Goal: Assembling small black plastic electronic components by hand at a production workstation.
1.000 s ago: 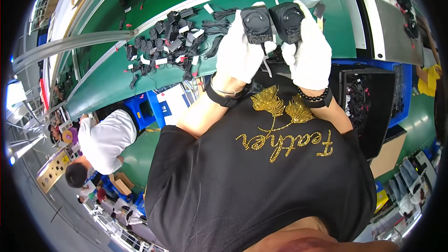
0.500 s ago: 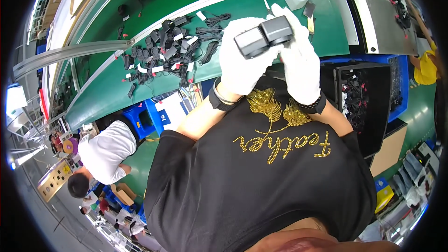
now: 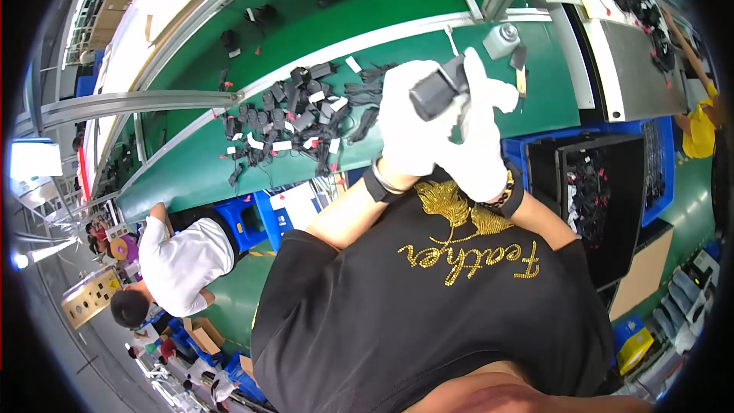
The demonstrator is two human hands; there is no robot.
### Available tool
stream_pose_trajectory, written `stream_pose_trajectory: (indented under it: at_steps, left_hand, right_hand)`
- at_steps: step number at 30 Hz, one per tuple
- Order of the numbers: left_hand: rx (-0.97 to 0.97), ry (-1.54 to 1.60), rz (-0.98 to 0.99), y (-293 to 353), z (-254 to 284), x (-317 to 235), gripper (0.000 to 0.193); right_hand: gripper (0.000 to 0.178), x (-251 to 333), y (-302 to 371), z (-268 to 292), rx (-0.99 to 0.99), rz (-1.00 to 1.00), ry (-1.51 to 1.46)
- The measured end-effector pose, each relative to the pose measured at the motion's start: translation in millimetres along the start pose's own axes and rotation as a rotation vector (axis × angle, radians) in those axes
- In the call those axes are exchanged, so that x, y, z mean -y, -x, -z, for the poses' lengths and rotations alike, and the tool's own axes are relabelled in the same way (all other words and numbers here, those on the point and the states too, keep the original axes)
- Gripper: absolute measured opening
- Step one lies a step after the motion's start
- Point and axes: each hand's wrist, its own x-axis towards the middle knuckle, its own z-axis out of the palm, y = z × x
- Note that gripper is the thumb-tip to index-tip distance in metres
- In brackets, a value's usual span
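Both my hands wear white gloves and meet above the green bench (image 3: 527,69). My left hand (image 3: 409,126) is closed around a black boxy plastic device (image 3: 434,96) with a smooth, pale-reflecting face. Against its upper right side sits a second black block (image 3: 456,70); whether the two are joined I cannot tell. My right hand (image 3: 480,138) grips that second block along its right side, with one finger sticking out to the right. To the left on the bench lies a pile of black block-shaped devices (image 3: 294,111) with coiled cords, white tags and red tips.
A pale bottle (image 3: 501,42) stands beyond my right hand, beside a yellow-handled tool (image 3: 521,80). At the right, a black bin (image 3: 562,160) holds corded parts beside a blue crate (image 3: 659,191). A metal rail (image 3: 145,103) crosses at left, near a person in white (image 3: 187,264).
The view has shifted, so the bench sits lower and farther right. My hands have turned the blocks, the right one now more upright and more covered by my right fingers.
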Motion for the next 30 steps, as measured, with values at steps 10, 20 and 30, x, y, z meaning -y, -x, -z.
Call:
stream_pose_trajectory:
  at_steps: [10, 20, 30]
  left_hand:
    - [0.741, 0.057, -0.171, -108.0, 16.0, 47.6, 0.041]
    - [0.663, -0.968, 0.079, -267.6, -97.9, 243.4, 0.064]
    - [0.631, -1.027, 0.111, -257.4, -124.1, 285.3, 0.029]
  right_hand:
    - [0.058, -39.9, -39.4, 10.2, -0.270, -0.575, -1.344]
    - [0.067, -12.9, -61.2, 11.4, -0.289, -0.598, -1.522]
    - [0.074, 4.0, -58.2, 6.3, -0.434, -0.616, -1.363]
